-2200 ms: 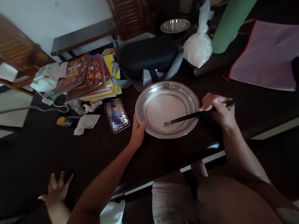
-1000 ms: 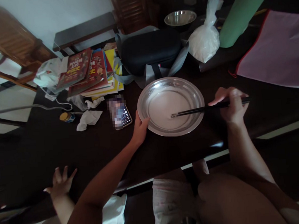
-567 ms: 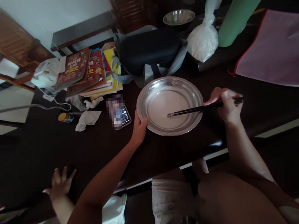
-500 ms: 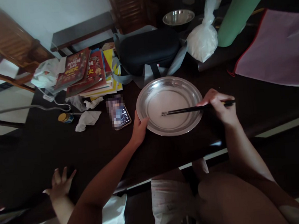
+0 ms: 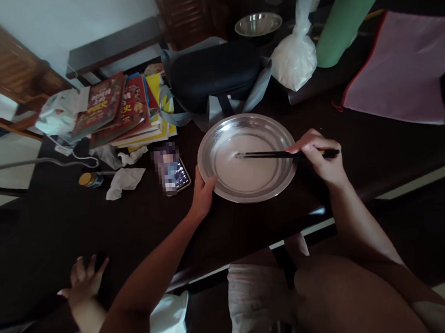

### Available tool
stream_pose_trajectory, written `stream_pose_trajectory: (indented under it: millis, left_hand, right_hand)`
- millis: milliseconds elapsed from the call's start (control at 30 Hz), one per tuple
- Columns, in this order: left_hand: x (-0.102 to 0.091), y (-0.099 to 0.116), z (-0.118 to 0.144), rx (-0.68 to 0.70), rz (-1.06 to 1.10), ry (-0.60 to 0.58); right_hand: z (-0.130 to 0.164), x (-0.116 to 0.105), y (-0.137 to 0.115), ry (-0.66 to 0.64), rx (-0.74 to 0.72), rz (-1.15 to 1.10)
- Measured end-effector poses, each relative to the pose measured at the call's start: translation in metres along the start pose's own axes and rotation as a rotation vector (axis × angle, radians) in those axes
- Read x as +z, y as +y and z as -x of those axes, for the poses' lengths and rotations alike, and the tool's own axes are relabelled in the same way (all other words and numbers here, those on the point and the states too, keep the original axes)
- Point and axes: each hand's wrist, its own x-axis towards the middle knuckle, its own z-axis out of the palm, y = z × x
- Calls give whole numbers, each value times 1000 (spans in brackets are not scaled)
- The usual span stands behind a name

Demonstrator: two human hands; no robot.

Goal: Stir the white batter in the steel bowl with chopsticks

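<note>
Chopsticks, dark and paired, pinched in the right hand and lying nearly level across the steel plate, tips dipped into pale liquid on the left part of the plate floor. Right hand closed round the upper ends, thumb and fingers curled over them, just past the plate's right rim. Left hand clasping the near left rim of the plate, thumb over the edge, fingers beneath and hidden. Plate sitting on the dark table near its front edge, straight ahead.

Just left of the plate, a phone lying flat with its screen lit, partly blurred. Farther left, crumpled tissue and a small yellow-lidded jar. Behind those, a fanned stack of books with red and yellow covers, and a white plastic bag at the stack's left end. Directly behind the plate, a black zip case resting on grey straps. To its right, a knotted clear bag of white powder, a steel bowl farther back, a green roll leaning upward, and a pink folder lying flat at the right.

At lower left, another person's small hand, fingers spread, resting at the table edge, well apart from the plate.
</note>
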Motion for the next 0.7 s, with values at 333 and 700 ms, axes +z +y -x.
stream_pose_trajectory:
  millis: [333, 700]
  left_hand:
    - [1, 7, 1, -41, 15, -5]
    - [1, 7, 1, -24, -5, 3]
  right_hand:
    - [0, 0, 0, -30, 17, -17]
    - [-1, 0, 0, -57, -17, -31]
